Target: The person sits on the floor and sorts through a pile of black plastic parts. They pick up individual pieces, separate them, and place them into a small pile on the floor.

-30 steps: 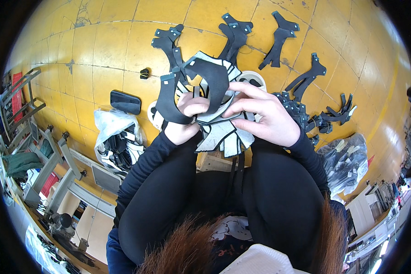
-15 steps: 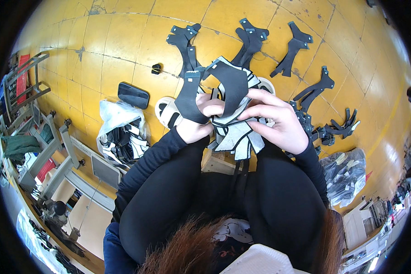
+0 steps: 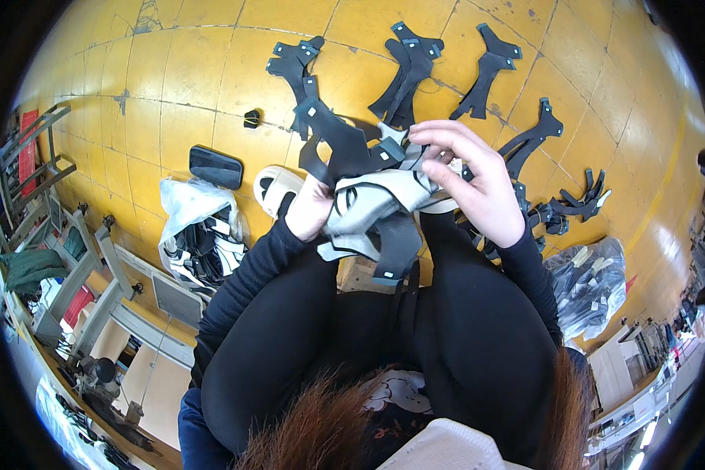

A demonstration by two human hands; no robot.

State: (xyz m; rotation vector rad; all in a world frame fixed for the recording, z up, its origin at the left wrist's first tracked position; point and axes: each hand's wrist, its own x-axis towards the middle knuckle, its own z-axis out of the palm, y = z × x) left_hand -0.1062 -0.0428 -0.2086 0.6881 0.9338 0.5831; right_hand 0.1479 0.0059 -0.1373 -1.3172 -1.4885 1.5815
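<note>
Over the person's black-clad thighs (image 3: pixel 489 337), a bundle of black-and-grey fabric strap pieces (image 3: pixel 380 204) is held at its left side by the left hand's grip (image 3: pixel 309 207). At the bundle's upper right sits the right hand's grip (image 3: pixel 478 176), thumb and fingers parted, whether pinching it I cannot tell; beyond, flat black straps (image 3: pixel 489 70) lie on the yellow tiled floor (image 3: pixel 188 74).

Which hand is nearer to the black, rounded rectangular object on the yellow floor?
Left. The left hand is right of the black object; the right hand is farther right.
</note>
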